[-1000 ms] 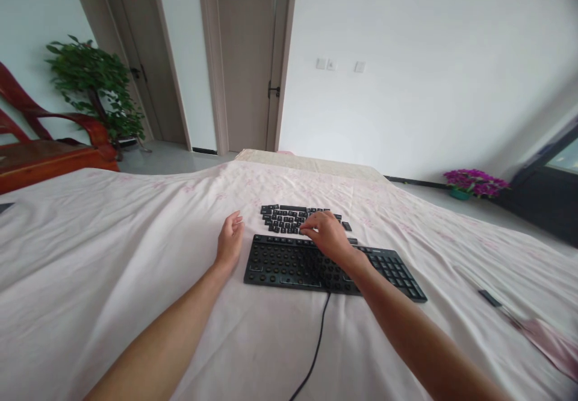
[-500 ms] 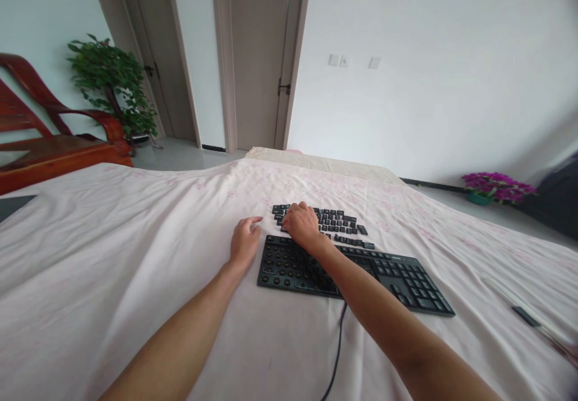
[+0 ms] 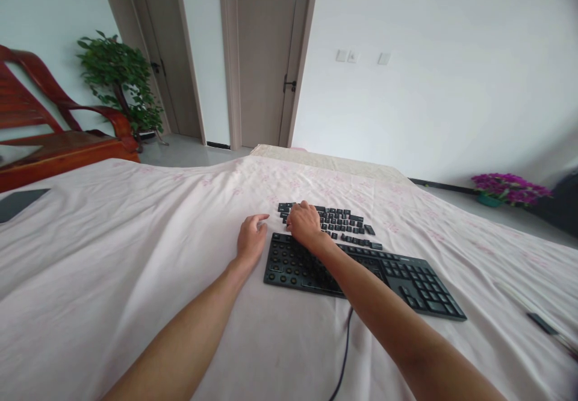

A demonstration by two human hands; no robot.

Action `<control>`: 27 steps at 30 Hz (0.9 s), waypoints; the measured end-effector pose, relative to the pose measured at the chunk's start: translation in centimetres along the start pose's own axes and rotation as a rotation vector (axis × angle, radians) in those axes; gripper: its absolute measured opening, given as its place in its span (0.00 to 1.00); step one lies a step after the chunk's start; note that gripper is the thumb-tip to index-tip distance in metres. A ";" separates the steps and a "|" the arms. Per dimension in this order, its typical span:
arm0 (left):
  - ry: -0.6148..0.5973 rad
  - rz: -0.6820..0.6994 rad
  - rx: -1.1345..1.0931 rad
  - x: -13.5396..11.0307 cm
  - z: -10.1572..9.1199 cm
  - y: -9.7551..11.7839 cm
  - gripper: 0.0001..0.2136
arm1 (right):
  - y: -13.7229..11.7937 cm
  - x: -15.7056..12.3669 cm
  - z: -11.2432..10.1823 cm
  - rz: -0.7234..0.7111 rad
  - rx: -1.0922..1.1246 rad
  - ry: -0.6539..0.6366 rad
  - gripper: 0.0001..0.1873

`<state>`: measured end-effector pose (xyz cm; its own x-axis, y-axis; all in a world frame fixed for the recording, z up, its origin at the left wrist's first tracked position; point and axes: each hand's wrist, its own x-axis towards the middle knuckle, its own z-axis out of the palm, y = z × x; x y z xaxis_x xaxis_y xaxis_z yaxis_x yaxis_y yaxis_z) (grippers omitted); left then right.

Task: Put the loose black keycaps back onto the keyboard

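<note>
Knuckles up, your right hand (image 3: 304, 225) hangs over the 9 o'clock end of the loose black keycaps (image 3: 345, 221), its fingers bent down among them. The fingertips are hidden behind the hand, so whether they pinch a cap or only touch the group cannot be told. Your left hand (image 3: 251, 238) is relaxed at 9 o'clock from the right, by the pale floral cloth (image 3: 189, 268), thumb and forefinger spread apart, with nothing seen in its grasp.

From your right hand most of the keycaps spread toward 3 o'clock in rough, staggered rows, while a few show at 10 o'clock, between your two hands. The right hand is plainly the nearer one to them. A shorter line of caps lies at about 4 o'clock, close along the far edge of the black keyboard (image 3: 397, 277).

That keyboard sits on your side of the caps, its long axis slanting from about 9 to 4 o'clock. Its left end is just beside your left hand, at 4 o'clock from it, and your right forearm crosses above its middle. Round key posts stand bare at the left end; the number pad at the right end has its caps on. The cable (image 3: 347, 341) leaves the near edge and trails toward 6 o'clock.

Farther out, a wooden armchair (image 3: 97, 148) stands at 10 o'clock, a leafy plant (image 3: 115, 70) at 11, and purple flowers (image 3: 510, 187) at 2.
</note>
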<state>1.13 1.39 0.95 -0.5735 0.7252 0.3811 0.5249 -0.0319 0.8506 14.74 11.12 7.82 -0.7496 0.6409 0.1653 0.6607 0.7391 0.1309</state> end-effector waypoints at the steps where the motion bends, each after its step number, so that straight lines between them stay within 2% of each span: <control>1: -0.001 -0.002 -0.001 0.0 0.0 0.0 0.15 | 0.0 0.0 0.0 -0.005 -0.008 -0.006 0.07; 14: -0.017 0.000 0.034 -0.1 -0.1 0.1 0.15 | -0.1 -0.3 0.2 -0.063 -0.058 -0.013 0.12; 27: -0.017 -0.013 0.076 -0.2 -0.1 0.6 0.15 | -0.7 -0.2 0.2 -0.069 -0.144 -0.036 0.13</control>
<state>1.48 1.13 1.43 -0.5704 0.7366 0.3634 0.5638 0.0294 0.8254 14.40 10.55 7.48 -0.7927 0.5984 0.1163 0.6042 0.7459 0.2803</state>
